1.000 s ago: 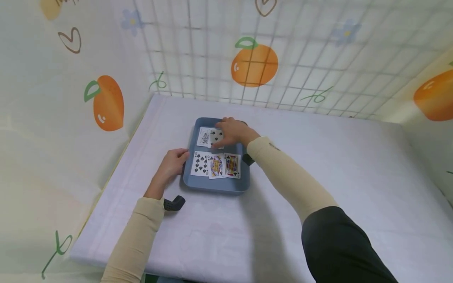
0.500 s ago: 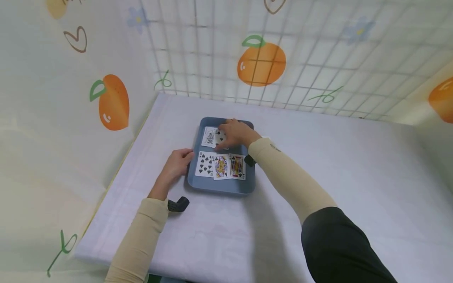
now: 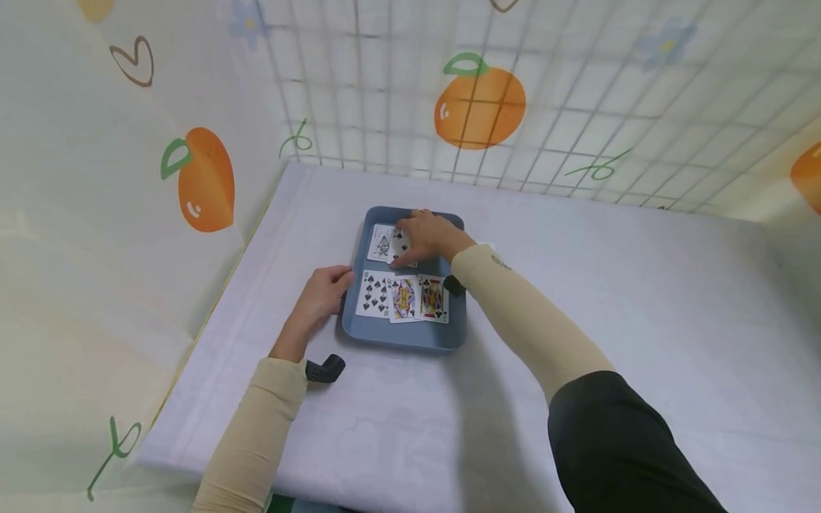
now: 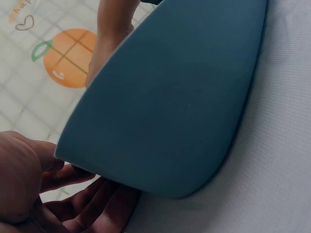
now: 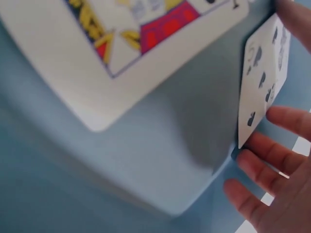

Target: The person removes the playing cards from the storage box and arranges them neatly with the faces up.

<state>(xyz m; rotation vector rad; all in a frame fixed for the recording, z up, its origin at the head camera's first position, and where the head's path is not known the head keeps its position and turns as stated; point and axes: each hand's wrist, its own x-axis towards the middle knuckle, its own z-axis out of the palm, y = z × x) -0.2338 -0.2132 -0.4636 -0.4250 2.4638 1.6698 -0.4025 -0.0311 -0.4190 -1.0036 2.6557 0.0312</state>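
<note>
R hand [image 3: 428,235], thumb & fingers spread, is over the spade card [image 3: 400,246] in the tray's [image 3: 400,336] far half, overlapping the joker [image 3: 381,244]. L hand [image 3: 325,293] grips the tray's left side. Card's prob. light, thin, bendy & a bit slick, so best taken by opp. edges; tray looks stiff, best held at rim. R wrist cam shows fingertips [image 5: 279,115] at the card's edge, L wrist cam the tray's outer wall; only head view gets all 3 near cards [image 3: 403,299].
</note>
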